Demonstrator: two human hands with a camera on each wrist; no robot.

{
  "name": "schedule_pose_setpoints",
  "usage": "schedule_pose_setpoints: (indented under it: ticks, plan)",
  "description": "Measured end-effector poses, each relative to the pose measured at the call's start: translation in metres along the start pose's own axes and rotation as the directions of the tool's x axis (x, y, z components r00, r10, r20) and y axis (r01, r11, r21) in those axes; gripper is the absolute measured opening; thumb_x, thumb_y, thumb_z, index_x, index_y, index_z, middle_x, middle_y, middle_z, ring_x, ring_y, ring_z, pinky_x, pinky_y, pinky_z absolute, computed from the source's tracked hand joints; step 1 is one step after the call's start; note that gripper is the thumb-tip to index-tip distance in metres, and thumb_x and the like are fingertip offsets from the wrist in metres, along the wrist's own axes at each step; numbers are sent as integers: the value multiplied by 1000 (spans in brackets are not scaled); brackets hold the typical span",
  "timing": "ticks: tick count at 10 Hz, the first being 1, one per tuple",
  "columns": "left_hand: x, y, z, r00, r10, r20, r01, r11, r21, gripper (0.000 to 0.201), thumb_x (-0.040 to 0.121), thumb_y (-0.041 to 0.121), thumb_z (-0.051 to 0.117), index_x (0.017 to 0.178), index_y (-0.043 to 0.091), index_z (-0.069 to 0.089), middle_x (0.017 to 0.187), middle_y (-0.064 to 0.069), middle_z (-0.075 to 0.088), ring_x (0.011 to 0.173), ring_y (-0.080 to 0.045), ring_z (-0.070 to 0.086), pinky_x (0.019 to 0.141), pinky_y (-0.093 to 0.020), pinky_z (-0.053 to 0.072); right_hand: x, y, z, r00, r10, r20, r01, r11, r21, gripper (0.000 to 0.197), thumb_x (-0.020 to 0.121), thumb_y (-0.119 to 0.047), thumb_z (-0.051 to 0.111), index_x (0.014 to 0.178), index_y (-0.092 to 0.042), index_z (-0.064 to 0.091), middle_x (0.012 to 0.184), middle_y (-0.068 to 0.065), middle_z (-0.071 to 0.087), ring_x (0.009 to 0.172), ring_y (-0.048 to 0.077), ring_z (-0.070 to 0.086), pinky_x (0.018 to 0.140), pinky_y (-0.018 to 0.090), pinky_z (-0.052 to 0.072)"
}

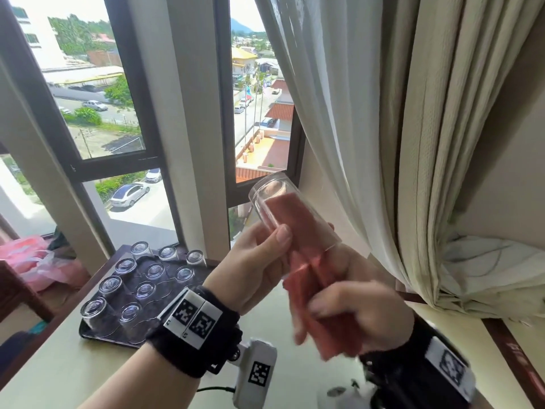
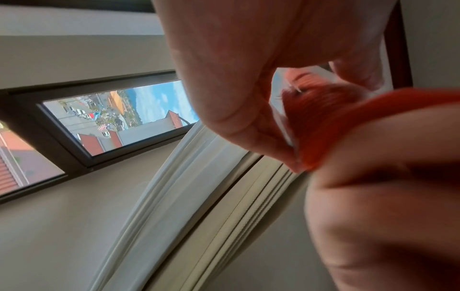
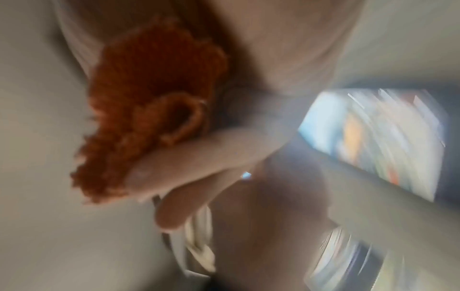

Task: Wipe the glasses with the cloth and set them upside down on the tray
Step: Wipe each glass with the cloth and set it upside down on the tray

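My left hand (image 1: 259, 261) grips a clear drinking glass (image 1: 283, 208) in the air, base tilted up and away, mouth towards me. A red-orange cloth (image 1: 312, 276) is stuffed up inside the glass and trails out of its mouth. My right hand (image 1: 354, 317) grips the trailing cloth just below the glass; it looks blurred. The left wrist view shows the glass rim (image 2: 286, 118) and cloth (image 2: 323, 122) between thumb and fingers. The right wrist view is smeared, with the cloth (image 3: 149, 102) bunched against my fingers (image 3: 199, 157). On the dark tray (image 1: 88, 329) at lower left stand several glasses (image 1: 147, 290) upside down.
The tray lies on a pale tabletop (image 1: 59, 379) beside a window (image 1: 124, 113). Cream curtains (image 1: 413, 143) hang close on the right, just behind the held glass. Pink plastic bags (image 1: 32, 261) lie at far left. A white device with a marker (image 1: 256, 373) hangs under my left wrist.
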State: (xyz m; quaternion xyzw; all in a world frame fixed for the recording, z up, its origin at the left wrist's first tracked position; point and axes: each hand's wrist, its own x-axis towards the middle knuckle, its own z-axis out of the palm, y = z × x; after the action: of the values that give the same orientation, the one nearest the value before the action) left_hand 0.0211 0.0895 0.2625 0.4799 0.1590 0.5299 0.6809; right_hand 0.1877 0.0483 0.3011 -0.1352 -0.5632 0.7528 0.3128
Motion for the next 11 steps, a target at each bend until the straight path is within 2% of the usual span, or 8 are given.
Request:
schedule_pose_setpoints:
  ticks: [1,2,3,5,7,8,9,11]
  plan:
    - [-2,8,-4,994,-13,-106,27,991,129,66,77,49,92,119,3,70,108,-18,76,98,-29,76,85,-37,63,7,0,1,960,-123,-251,-230,163,-960,76,80,-9,64,149,-35,43,131,7,68,91,26,75,76,34,64]
    - [-1,16,-4,986,-18,-165,60,965,255,29,82,43,89,94,17,83,94,-13,79,89,-26,78,76,-29,62,13,9,4,951,-245,-187,-275,-406,-871,88,56,-26,83,141,-36,61,136,-16,67,68,9,73,55,20,57]
    - [2,19,-4,983,-26,-184,77,959,272,32,79,40,82,94,12,80,93,-14,79,87,-25,79,73,-27,62,23,3,2,951,-270,-149,-239,-342,-909,87,63,-19,81,145,-41,57,141,-20,63,85,8,74,67,5,51]
    - [0,11,-18,992,-44,-122,47,998,28,65,80,52,89,115,0,71,98,-19,72,81,-26,73,70,-30,61,23,-2,-4,998,-40,56,34,994,104,90,77,20,46,158,-17,38,97,33,63,64,26,75,49,26,59]
    - [6,8,-22,981,-32,-193,43,998,55,68,78,57,89,118,4,73,106,-25,66,95,-36,64,80,-37,60,22,20,-5,938,-219,-270,-13,754,-656,73,75,5,60,138,-31,60,116,21,66,76,40,73,58,41,63]
    - [6,12,-21,978,-35,-205,59,992,115,48,86,48,80,107,5,78,102,-20,76,96,-31,74,83,-36,64,21,26,-10,936,-311,-163,-252,-272,-929,66,74,-12,65,136,-32,59,155,-16,48,74,22,72,65,35,65]
    - [7,13,-18,987,-35,-160,59,988,145,43,85,41,77,106,3,74,95,-13,78,88,-23,77,76,-29,63,24,22,-11,942,-229,-245,-294,-209,-933,83,80,-14,64,155,-40,37,161,-23,36,92,18,72,79,29,62]
    - [4,3,-19,995,35,-98,-36,999,-5,56,86,42,85,123,2,71,120,-21,73,106,-28,74,93,-37,61,15,10,-13,995,-69,-70,72,997,35,81,83,11,53,156,-22,44,88,27,69,60,34,73,47,36,60]
